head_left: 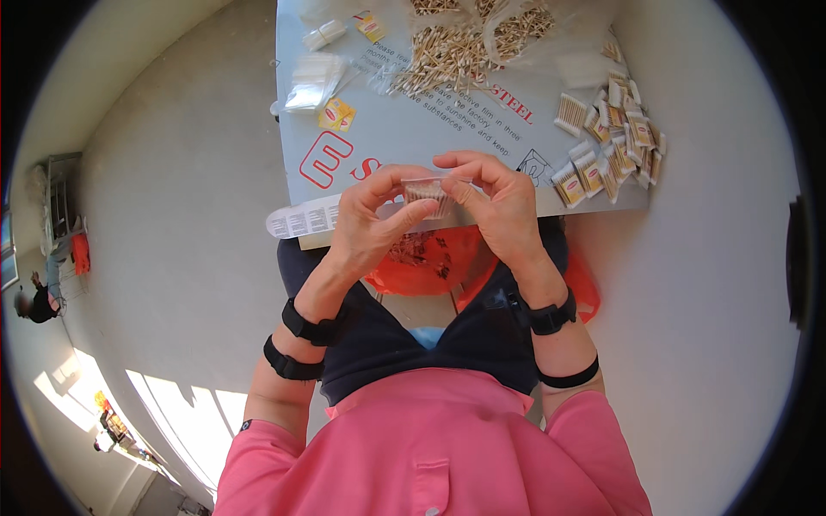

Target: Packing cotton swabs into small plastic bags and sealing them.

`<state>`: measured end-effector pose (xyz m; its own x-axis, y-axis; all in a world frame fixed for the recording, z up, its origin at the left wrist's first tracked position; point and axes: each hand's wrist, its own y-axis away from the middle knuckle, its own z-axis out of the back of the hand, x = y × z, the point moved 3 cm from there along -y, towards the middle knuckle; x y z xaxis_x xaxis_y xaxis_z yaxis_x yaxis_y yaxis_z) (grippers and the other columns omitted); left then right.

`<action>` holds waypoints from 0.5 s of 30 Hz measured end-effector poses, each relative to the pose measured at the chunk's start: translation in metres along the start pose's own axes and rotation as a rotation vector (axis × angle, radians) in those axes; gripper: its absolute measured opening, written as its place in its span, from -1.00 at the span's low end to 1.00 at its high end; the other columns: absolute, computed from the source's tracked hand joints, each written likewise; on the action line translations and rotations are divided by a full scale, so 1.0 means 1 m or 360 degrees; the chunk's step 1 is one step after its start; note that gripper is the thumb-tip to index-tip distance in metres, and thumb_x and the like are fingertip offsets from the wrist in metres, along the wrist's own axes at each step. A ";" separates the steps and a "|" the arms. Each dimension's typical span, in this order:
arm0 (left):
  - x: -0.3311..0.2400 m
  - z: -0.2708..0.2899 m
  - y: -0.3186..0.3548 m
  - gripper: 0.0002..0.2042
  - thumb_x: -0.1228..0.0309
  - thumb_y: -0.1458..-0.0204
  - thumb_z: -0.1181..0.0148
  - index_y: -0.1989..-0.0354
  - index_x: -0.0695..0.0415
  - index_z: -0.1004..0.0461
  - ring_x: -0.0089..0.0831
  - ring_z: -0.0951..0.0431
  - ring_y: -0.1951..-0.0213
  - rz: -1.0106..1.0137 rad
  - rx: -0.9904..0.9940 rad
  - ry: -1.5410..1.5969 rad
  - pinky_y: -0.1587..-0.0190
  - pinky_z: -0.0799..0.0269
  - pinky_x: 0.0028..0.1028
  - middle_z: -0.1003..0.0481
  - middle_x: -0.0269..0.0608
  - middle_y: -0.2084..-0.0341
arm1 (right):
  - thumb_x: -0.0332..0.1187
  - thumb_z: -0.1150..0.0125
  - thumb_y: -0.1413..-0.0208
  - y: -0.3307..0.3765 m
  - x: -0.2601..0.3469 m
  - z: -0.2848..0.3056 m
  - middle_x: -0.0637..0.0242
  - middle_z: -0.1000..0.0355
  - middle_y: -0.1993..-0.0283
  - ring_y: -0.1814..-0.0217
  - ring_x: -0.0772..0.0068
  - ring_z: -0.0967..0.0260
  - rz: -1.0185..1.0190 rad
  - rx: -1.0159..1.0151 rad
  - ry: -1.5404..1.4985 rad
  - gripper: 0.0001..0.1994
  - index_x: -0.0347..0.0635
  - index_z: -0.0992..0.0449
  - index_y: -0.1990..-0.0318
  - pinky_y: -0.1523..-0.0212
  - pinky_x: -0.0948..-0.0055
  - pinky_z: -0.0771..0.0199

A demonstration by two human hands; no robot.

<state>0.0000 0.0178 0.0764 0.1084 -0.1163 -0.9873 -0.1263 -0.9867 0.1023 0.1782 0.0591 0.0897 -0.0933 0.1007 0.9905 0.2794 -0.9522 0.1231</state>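
Both hands hold one small clear plastic packet of cotton swabs [427,193] over the near edge of a grey table [430,129]. My left hand [372,222] grips the packet's left side, thumb under it. My right hand [494,199] pinches its right top edge with fingertips. A loose heap of wooden-stick cotton swabs [456,47] lies at the table's far middle. Several filled swab packets [611,142] are piled at the table's right edge.
A stack of empty clear bags [314,79] and small yellow-red labels [336,113] lie at the table's left. A white label strip [301,218] hangs off the near left corner. An orange plastic bag [426,258] rests on my lap. Another person [39,301] is far left.
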 end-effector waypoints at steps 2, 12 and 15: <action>-0.018 -0.010 0.011 -0.75 0.52 -0.12 -0.28 0.02 0.23 -0.53 -0.53 -0.55 0.08 -0.0068 -0.0030 -0.0117 -0.02 -0.48 -0.50 -0.57 -0.31 0.15 | -0.45 -0.30 -0.14 0.016 0.018 0.001 0.22 -0.53 -0.04 -0.05 0.45 -0.45 -0.0009 0.0092 -0.0072 -0.90 -0.27 -0.63 0.23 -0.04 0.45 -0.45; -0.096 -0.059 0.079 -0.84 0.51 -0.18 -0.23 0.13 0.31 -0.57 -0.69 -0.54 0.25 0.0094 -0.0025 0.0261 0.17 -0.47 -0.65 -0.58 -0.36 0.32 | -0.37 -0.31 -0.17 0.097 0.091 0.022 0.21 -0.53 0.00 0.04 0.48 -0.48 0.0416 0.0127 -0.0193 -0.82 -0.31 -0.60 0.19 0.02 0.46 -0.48; -0.099 -0.065 0.094 -0.80 0.47 -0.19 -0.23 0.06 0.28 -0.55 -0.62 -0.55 0.18 0.0057 0.0015 0.0279 0.13 -0.51 -0.58 -0.57 -0.30 0.24 | -0.42 -0.33 -0.14 0.118 0.111 0.020 0.22 -0.56 0.08 0.11 0.49 -0.49 0.0483 0.0159 0.0193 -0.87 -0.33 -0.61 0.27 0.05 0.46 -0.49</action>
<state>0.0412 -0.0711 0.1912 0.2736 -0.1704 -0.9466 -0.1423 -0.9805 0.1354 0.2201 -0.0359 0.2149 -0.1029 -0.2238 0.9692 0.4036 -0.9000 -0.1650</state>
